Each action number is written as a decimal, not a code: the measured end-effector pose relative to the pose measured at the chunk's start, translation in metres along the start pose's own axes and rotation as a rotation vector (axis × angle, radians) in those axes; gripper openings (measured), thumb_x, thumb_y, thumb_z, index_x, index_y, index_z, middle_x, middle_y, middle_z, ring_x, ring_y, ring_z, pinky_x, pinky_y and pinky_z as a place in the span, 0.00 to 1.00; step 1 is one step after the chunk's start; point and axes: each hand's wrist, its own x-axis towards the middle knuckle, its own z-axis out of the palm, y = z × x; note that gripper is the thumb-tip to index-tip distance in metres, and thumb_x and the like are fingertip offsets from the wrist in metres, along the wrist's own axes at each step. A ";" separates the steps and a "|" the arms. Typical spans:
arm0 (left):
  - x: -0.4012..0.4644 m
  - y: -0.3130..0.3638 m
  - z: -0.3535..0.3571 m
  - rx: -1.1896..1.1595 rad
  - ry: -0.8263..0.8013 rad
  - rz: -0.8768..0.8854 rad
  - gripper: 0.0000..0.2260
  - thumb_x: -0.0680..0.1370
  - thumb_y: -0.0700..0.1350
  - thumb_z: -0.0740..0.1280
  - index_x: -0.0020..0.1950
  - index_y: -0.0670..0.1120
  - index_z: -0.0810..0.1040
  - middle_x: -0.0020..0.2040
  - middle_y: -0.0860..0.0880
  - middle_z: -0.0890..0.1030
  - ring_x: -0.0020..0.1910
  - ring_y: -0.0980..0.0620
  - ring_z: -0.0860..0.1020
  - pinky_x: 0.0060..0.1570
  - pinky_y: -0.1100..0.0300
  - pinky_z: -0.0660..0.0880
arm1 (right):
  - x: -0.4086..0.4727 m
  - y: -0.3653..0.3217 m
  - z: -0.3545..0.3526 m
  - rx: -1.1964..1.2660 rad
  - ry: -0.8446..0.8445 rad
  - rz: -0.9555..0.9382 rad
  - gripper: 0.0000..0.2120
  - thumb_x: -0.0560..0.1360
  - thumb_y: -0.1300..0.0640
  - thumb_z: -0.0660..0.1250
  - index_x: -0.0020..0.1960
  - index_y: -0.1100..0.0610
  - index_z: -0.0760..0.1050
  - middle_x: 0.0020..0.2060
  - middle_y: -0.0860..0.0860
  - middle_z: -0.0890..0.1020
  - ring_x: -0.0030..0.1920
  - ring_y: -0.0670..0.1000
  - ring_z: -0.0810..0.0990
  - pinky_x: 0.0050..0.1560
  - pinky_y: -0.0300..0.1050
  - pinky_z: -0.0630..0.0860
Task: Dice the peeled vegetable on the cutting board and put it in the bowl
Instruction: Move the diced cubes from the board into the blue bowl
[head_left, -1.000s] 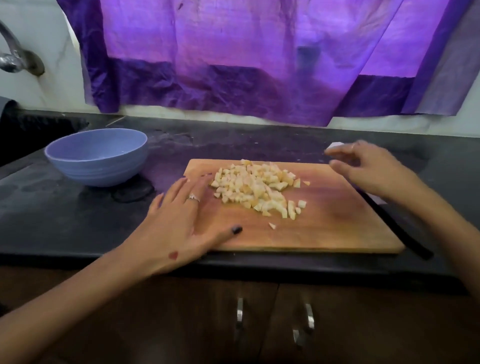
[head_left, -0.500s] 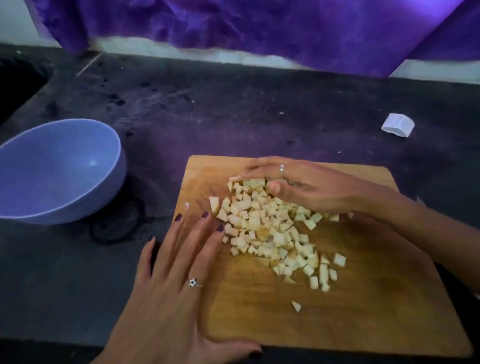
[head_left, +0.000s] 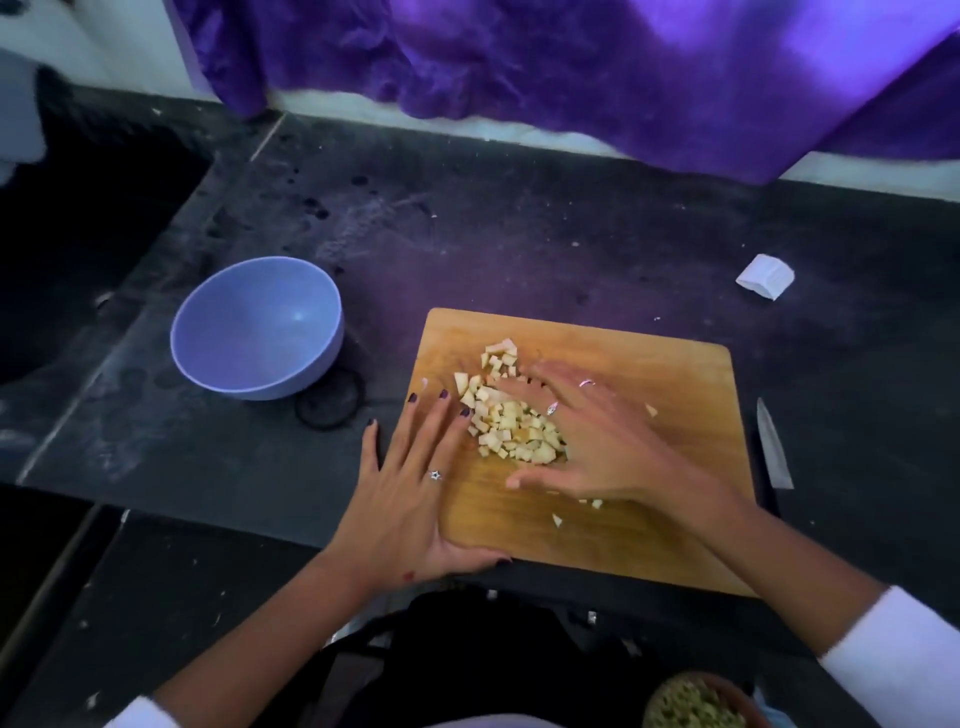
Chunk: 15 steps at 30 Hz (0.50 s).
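Wooden cutting board (head_left: 649, 519) sits at centre frame on the dark counter, and the chopping looks finished: the vegetable is a heap of pale diced pieces (head_left: 506, 421) on its left half, a few strays lying apart. The left hand (head_left: 415, 483) lies flat with straight fingers at the board's left edge; the right hand (head_left: 587, 441), fingers spread, cups over the heap. The lilac bowl (head_left: 208, 353), left of the board, seems empty, though the light is dim. The knife (head_left: 774, 447) lies off the right edge. The transfer remains.
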 end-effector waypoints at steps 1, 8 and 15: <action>0.004 -0.001 0.000 -0.002 -0.003 -0.008 0.54 0.63 0.80 0.57 0.78 0.46 0.52 0.79 0.48 0.49 0.77 0.46 0.45 0.68 0.32 0.52 | 0.002 -0.002 0.005 -0.023 0.044 -0.010 0.42 0.66 0.23 0.53 0.75 0.35 0.44 0.77 0.47 0.50 0.75 0.50 0.46 0.70 0.54 0.43; 0.025 -0.008 -0.004 0.032 -0.021 0.004 0.54 0.62 0.80 0.56 0.78 0.46 0.53 0.79 0.49 0.49 0.77 0.48 0.45 0.71 0.35 0.50 | 0.020 -0.003 0.010 -0.093 0.254 0.098 0.25 0.73 0.31 0.53 0.66 0.37 0.69 0.69 0.51 0.70 0.68 0.58 0.66 0.66 0.58 0.62; 0.019 -0.016 -0.014 0.027 0.027 0.033 0.46 0.69 0.76 0.54 0.78 0.52 0.44 0.78 0.54 0.42 0.76 0.52 0.39 0.70 0.33 0.43 | 0.019 -0.005 0.012 -0.092 0.332 0.128 0.19 0.73 0.39 0.58 0.57 0.46 0.79 0.59 0.55 0.77 0.57 0.58 0.75 0.54 0.55 0.73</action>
